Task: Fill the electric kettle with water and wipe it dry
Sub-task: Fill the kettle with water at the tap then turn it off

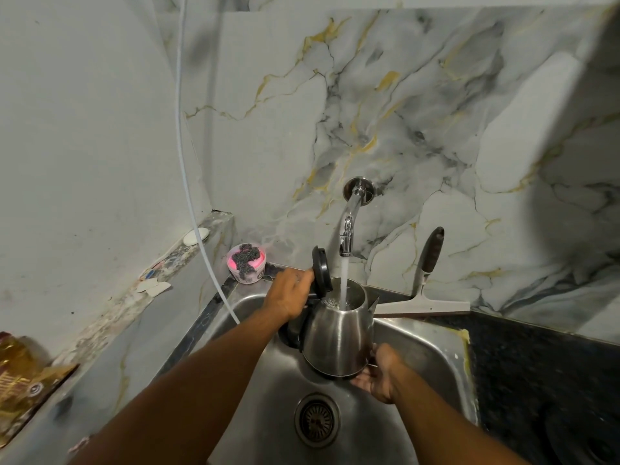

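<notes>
A steel electric kettle (339,337) with a black handle hangs over the sink (432,344), its black lid (320,268) flipped up. Water streams from the chrome wall tap (349,226) straight into the kettle's open mouth. My left hand (290,297) grips the kettle's handle just under the lid. My right hand (377,375) cups the kettle's base from below at its right side. No cloth is visible.
A pink tub with a steel scrubber (246,263) stands at the sink's back left corner. A squeegee (426,290) leans on the wall behind the sink. A white hose (201,236) hangs down into the basin. The drain (317,421) lies below; dark counter (536,370) to the right.
</notes>
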